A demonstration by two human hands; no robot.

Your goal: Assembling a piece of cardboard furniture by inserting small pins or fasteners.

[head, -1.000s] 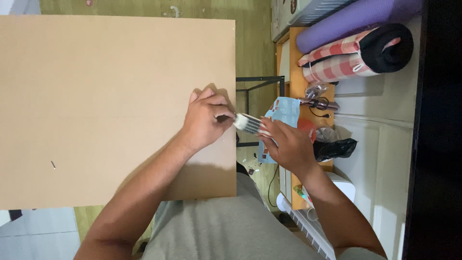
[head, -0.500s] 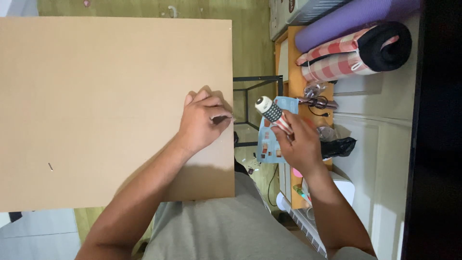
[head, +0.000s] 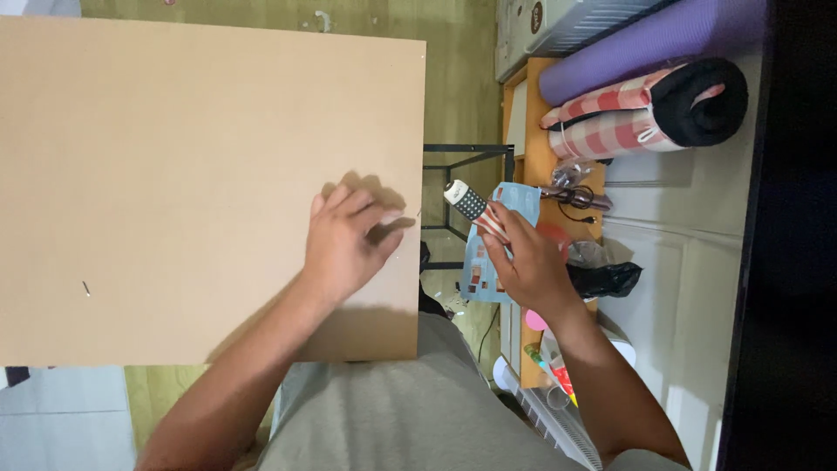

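Note:
My left hand (head: 344, 249) lies over the light brown tabletop (head: 174, 157) near its right edge, fingers loosely spread and holding nothing. My right hand (head: 523, 262) is off the table's edge to the right. It grips a small stick-shaped object (head: 466, 202) with a white tip, a black checkered band and red-and-white stripes. The two hands are apart, with the gap at the table's edge between them.
A tiny dark sliver (head: 85, 288) lies on the tabletop at the left. A black metal frame (head: 466, 155) shows beside the table. Right of it are a blue printed sheet (head: 488, 262), a purple rolled mat (head: 645, 44), a checked roll (head: 628, 122), a black bag (head: 606, 279) and cables.
The hands met at the table's edge a second ago. My right hand has pulled away to the right with the stick-shaped object, and my left hand has opened over the tabletop.

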